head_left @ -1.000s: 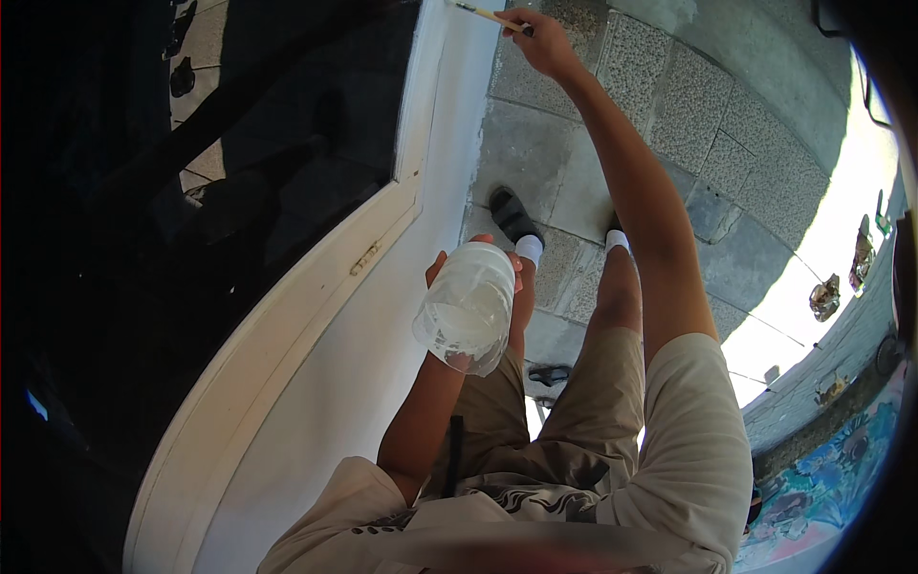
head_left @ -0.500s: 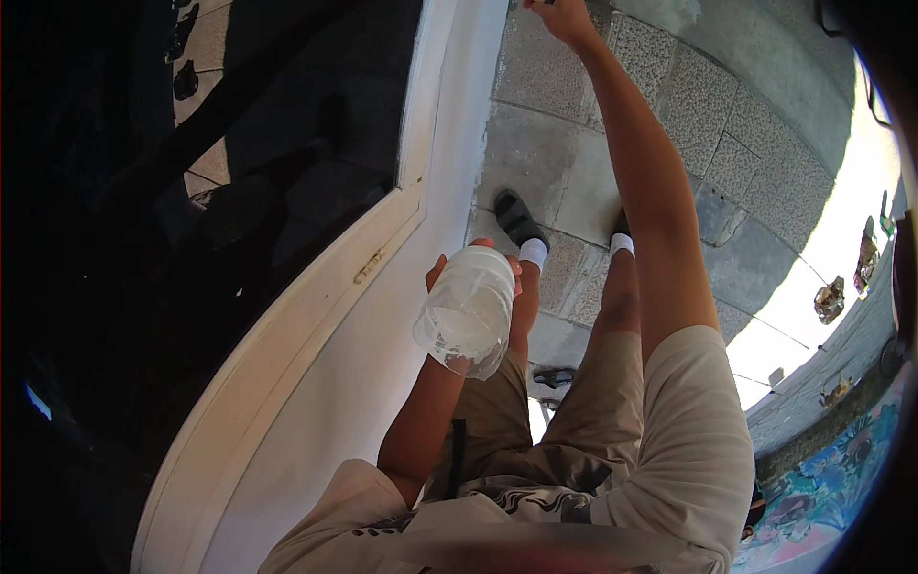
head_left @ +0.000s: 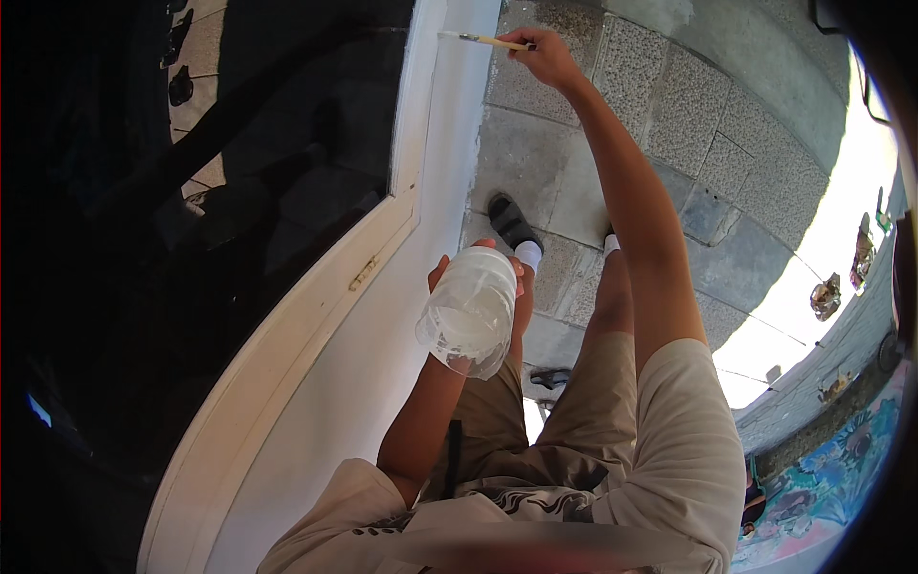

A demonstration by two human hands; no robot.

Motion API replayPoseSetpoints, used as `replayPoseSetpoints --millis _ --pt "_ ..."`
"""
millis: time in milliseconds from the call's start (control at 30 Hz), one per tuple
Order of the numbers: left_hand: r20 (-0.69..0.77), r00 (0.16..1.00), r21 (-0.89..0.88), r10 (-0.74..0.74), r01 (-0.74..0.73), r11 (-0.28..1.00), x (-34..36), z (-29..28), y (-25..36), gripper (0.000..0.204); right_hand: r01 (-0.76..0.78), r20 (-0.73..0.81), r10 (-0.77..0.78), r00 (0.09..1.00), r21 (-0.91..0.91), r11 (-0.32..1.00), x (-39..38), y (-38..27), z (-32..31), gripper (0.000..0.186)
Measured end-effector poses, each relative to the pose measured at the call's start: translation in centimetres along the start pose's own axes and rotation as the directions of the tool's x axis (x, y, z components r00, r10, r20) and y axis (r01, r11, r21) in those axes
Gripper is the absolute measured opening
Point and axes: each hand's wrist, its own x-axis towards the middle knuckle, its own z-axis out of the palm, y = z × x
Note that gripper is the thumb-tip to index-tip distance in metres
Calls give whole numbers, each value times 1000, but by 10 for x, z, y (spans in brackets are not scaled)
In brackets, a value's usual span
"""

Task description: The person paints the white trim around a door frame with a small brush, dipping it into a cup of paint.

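At the top, my right hand (head_left: 547,57) pinches the light wooden handle of a thin paintbrush (head_left: 492,41). The brush points left, and its tip is at the white window frame (head_left: 430,115), where it seems to touch the painted surface. Lower down, my left hand (head_left: 438,273) is wrapped round a clear plastic tub (head_left: 469,311), which looks like a cut-off bottle with white paint inside. The tub is tilted, and it hides much of my left palm.
A dark glass pane (head_left: 287,220) with reflections fills the left side. Below the frame runs a white wall (head_left: 325,411). Stone paving (head_left: 545,163) lies under my sandalled feet. To the right are a sunlit strip, a brick wall (head_left: 813,383) and a colourful mural (head_left: 832,488).
My right hand has come down and slightly left from the top edge, bringing the paintbrush into view against the frame. My left hand and the tub have hardly moved.
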Motion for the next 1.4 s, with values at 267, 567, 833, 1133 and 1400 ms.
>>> replayPoseSetpoints --millis 267,567,833,1133,1400 --pt "-71 988 131 140 -130 983 -2 -3 0 61 119 -341 -120 932 -26 993 37 -18 2 24" --pt "65 998 -23 14 -13 1000 5 3 0 54 -48 195 49 980 -9 999 -126 -17 89 29" --pt "1 994 51 106 -106 993 3 8 -6 61 43 -22 -44 999 -13 999 -42 -20 32 27" --pt "48 998 -23 40 -38 999 -4 0 0 54 97 -199 -93 975 10 995 -20 -40 31 28" --pt "33 996 69 82 -84 994 -2 0 -7 54 138 261 -107 959 -106 985 -120 -35 75 31"
